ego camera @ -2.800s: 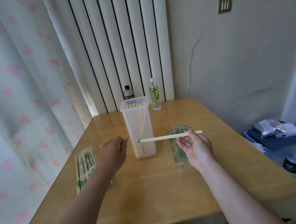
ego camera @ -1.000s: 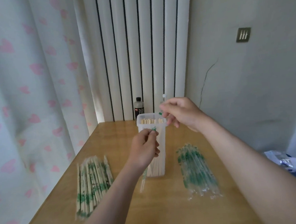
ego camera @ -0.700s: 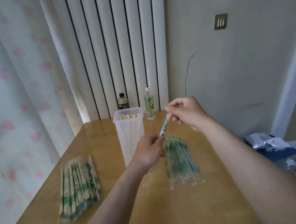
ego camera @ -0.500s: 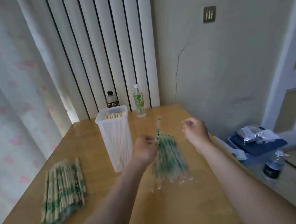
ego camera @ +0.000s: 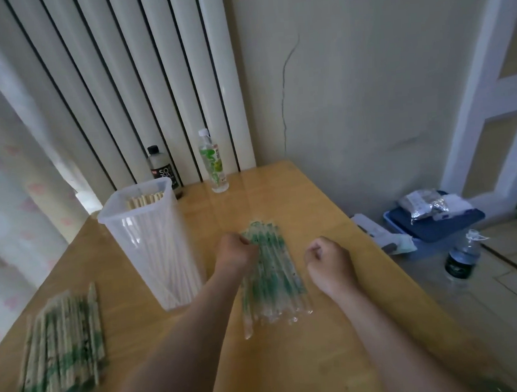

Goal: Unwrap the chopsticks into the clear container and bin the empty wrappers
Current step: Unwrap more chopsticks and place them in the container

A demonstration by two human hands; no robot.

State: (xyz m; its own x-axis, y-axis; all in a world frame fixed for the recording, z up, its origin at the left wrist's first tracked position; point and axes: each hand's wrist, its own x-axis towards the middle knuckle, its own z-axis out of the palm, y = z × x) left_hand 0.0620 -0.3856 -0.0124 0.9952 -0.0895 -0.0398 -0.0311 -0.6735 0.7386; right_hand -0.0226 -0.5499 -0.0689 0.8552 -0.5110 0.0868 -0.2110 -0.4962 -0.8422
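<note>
A tall clear container [ego camera: 151,249] stands on the wooden table [ego camera: 293,361], with bare chopsticks [ego camera: 144,200] upright inside. To its right lies a pile of empty green-printed wrappers [ego camera: 275,277]. My left hand [ego camera: 235,254] is at the pile's far left end, fingers curled round one empty wrapper that lies down onto the pile. My right hand [ego camera: 329,259] hovers just right of the pile in a fist, holding nothing. A heap of wrapped chopsticks [ego camera: 59,347] lies at the table's near left, blurred.
A dark bottle [ego camera: 161,172] and a clear green-labelled bottle [ego camera: 213,165] stand at the table's far edge by the radiator. Off the right edge, on the floor, sit a blue box [ego camera: 433,226] with packets on top and a water bottle [ego camera: 460,261].
The chopsticks went from my right hand into the container. My left hand carried the empty wrapper right and lowered it onto the wrapper pile. My right hand let go and dropped beside the pile.
</note>
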